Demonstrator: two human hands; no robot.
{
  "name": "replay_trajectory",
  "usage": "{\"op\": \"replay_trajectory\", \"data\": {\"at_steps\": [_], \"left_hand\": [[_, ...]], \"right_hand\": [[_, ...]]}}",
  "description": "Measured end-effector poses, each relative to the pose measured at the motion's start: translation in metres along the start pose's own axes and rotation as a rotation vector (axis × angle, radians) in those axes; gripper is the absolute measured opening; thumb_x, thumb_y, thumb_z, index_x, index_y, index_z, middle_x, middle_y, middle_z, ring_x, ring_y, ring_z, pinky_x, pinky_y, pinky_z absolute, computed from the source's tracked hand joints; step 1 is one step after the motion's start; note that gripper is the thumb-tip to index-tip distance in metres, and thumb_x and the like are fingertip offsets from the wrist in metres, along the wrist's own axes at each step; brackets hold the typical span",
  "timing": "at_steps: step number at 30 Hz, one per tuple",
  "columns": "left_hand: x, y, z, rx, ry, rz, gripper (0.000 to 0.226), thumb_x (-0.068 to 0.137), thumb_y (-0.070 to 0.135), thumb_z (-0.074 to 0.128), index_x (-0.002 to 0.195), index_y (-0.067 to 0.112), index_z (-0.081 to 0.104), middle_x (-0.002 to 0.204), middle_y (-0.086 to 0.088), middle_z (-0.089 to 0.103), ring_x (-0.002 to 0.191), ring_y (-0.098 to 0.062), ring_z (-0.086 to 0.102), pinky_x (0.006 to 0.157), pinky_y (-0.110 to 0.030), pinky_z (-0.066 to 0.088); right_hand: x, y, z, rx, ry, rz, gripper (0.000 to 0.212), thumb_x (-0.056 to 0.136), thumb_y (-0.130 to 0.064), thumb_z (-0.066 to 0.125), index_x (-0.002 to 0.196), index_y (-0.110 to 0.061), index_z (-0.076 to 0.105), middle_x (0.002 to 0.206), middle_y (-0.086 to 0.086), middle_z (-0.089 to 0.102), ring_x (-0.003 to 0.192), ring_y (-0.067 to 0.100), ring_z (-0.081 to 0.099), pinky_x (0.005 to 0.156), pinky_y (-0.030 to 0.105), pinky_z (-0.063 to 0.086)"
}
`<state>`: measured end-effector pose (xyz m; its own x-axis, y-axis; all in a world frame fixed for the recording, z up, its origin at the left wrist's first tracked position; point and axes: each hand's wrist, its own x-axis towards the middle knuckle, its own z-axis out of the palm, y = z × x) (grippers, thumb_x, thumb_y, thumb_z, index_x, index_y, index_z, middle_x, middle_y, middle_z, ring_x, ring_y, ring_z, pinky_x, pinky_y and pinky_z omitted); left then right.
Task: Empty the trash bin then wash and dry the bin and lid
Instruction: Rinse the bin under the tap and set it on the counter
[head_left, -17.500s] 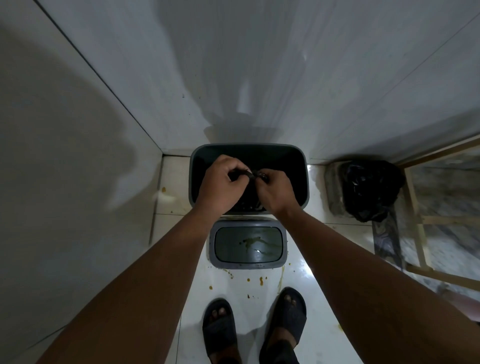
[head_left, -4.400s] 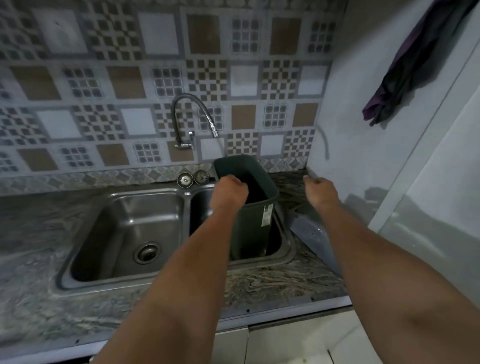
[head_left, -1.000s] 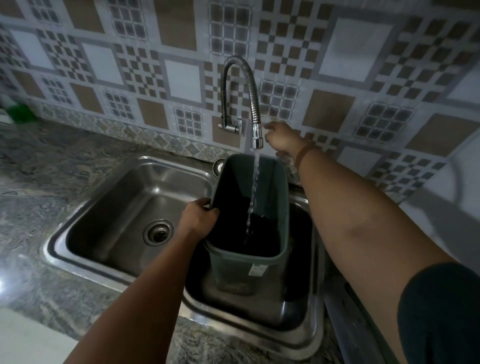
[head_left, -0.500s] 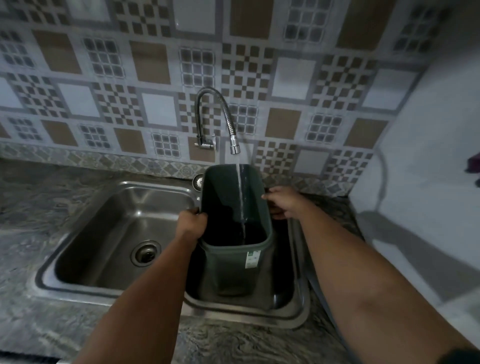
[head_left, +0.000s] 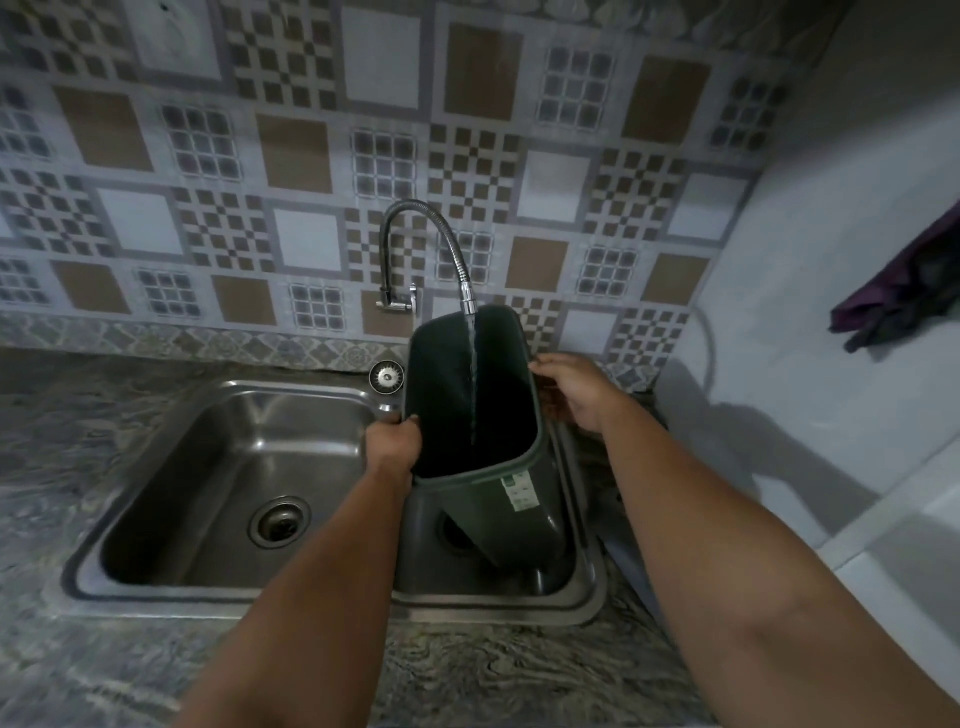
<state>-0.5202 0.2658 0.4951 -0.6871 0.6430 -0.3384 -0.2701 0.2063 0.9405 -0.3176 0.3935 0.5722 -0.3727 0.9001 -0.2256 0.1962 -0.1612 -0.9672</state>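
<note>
Both arms reach forward to the dark green bin (head_left: 524, 499), which stands tilted in the right basin of the sink (head_left: 156, 519). The left hand (head_left: 392, 447) grips the bin's left rim, the right hand (head_left: 574, 389) holds its right rim, fingers curled over. Water from the faucet (head_left: 447, 244) above the bin streams inside.

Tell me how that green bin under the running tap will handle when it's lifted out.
The bin will likely feel heavier as it fills, since water streams into it. It already leans in the right sink basin, so it may tip if released. Its wet plastic rim could be slippery for the left hand and right hand.
</note>
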Motion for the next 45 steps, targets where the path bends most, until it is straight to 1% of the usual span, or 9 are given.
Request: {"op": "replay_trajectory", "data": {"at_steps": [3,9,14,19,23,27,33,38,45], "left_hand": [[0.005,-0.001,-0.005,-0.027,0.034,0.009,0.019,0.097,0.011,0.063,0.11,0.002,0.074,0.101,-0.018,0.074,0.095,-0.035,0.072,0.092,-0.049,0.059],[0.01,0.007,-0.006,-0.06,0.009,0.004,0.011,0.098,0.011,0.063,0.105,0.01,0.072,0.1,-0.014,0.072,0.098,-0.033,0.07,0.095,-0.047,0.058],[0.012,0.008,0.002,-0.112,-0.007,-0.014,0.012,0.098,0.013,0.063,0.101,0.01,0.074,0.095,-0.014,0.073,0.096,-0.033,0.072,0.092,-0.048,0.059],[0.001,-0.004,0.013,-0.208,-0.019,-0.029,0.011,0.099,0.013,0.062,0.097,0.016,0.073,0.101,-0.015,0.074,0.095,-0.032,0.072,0.091,-0.048,0.059],[0.002,-0.009,0.014,-0.251,-0.026,-0.043,0.013,0.098,0.013,0.064,0.091,0.019,0.073,0.102,-0.016,0.075,0.098,-0.035,0.072,0.093,-0.055,0.058],[-0.002,-0.012,0.015,-0.306,-0.07,-0.051,0.02,0.102,0.015,0.059,0.117,0.017,0.072,0.109,-0.015,0.074,0.103,-0.036,0.071,0.095,-0.054,0.057],[-0.011,-0.018,0.016,-0.368,-0.141,-0.105,0.02,0.103,0.018,0.057,0.108,0.028,0.073,0.116,-0.015,0.074,0.105,-0.036,0.071,0.094,-0.058,0.056],[-0.018,-0.012,0.01,-0.242,-0.192,-0.101,0.022,0.105,0.023,0.05,0.111,0.034,0.068,0.115,-0.01,0.071,0.107,-0.031,0.068,0.097,-0.051,0.056],[-0.031,0.011,0.008,0.298,-0.091,0.032,0.054,0.09,0.026,0.052,0.144,0.017,0.048,0.14,-0.018,0.056,0.122,-0.04,0.057,0.106,-0.051,0.047]], "right_hand": [[-0.011,-0.007,0.002,0.038,-0.032,-0.014,0.022,0.1,-0.005,0.062,0.113,-0.015,0.075,0.113,0.017,0.077,0.112,0.036,0.071,0.105,0.054,0.053],[-0.016,-0.015,0.006,0.068,-0.027,-0.046,0.032,0.098,-0.005,0.065,0.128,-0.015,0.072,0.12,0.012,0.076,0.117,0.032,0.069,0.103,0.051,0.055],[-0.015,-0.03,0.007,-0.001,0.018,-0.122,0.036,0.097,-0.008,0.068,0.133,-0.012,0.069,0.123,0.001,0.073,0.12,0.021,0.066,0.098,0.034,0.056],[-0.024,-0.028,0.006,-0.062,0.071,-0.156,0.038,0.097,-0.005,0.068,0.134,-0.009,0.066,0.096,-0.014,0.07,0.079,-0.007,0.068,0.062,0.008,0.051],[-0.026,-0.026,0.009,-0.076,0.099,-0.154,0.048,0.091,-0.006,0.073,0.138,-0.01,0.065,0.113,0.001,0.075,0.097,0.013,0.074,0.078,0.022,0.058],[-0.032,-0.032,0.012,-0.202,0.117,-0.178,0.056,0.086,-0.008,0.081,0.139,-0.011,0.062,0.123,0.008,0.072,0.107,0.02,0.071,0.102,0.034,0.055],[-0.044,-0.037,0.025,-0.353,0.193,-0.26,0.041,0.084,-0.012,0.081,0.119,-0.019,0.06,0.099,0.001,0.069,0.085,0.016,0.071,0.086,0.035,0.06],[-0.056,-0.03,0.039,-0.516,0.384,-0.365,0.032,0.085,-0.019,0.078,0.106,-0.027,0.056,0.084,-0.009,0.066,0.073,0.008,0.066,0.061,0.023,0.048],[-0.065,-0.017,0.055,-0.55,0.583,-0.438,0.028,0.087,-0.017,0.073,0.1,-0.026,0.051,0.089,-0.005,0.068,0.076,0.017,0.067,0.069,0.032,0.056]]}}
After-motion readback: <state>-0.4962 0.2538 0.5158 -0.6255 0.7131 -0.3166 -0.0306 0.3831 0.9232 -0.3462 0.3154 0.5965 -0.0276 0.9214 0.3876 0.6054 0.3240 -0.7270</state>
